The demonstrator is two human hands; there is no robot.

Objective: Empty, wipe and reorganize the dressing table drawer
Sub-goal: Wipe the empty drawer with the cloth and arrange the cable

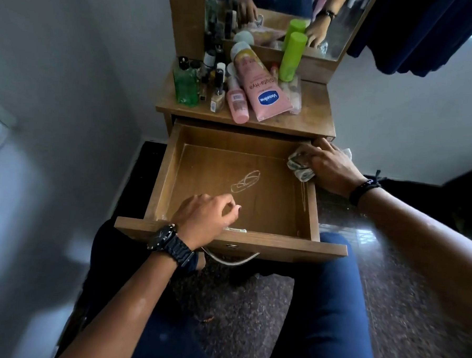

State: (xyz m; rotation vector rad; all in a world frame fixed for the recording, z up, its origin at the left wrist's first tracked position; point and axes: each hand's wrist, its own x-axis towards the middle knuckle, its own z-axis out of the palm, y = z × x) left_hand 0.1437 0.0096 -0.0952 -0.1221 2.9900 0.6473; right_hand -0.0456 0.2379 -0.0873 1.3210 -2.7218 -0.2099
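- Left hand [204, 214], fingers loosely curled and holding nothing, hovers inside the wooden drawer [164, 172] near its front edge.
- Right hand [329, 167] grips a crumpled cloth [298, 165] on the drawer's right rim.
- Dusty scuffed floor otherwise bare.
- Bottles crowd the tabletop [312, 111] beyond.

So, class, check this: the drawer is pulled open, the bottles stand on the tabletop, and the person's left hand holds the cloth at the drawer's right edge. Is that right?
One slip: the head view shows the right hand holding the cloth at the right edge of the drawer. The left hand is over the drawer's front with no cloth. The bottles do sit on the tabletop.
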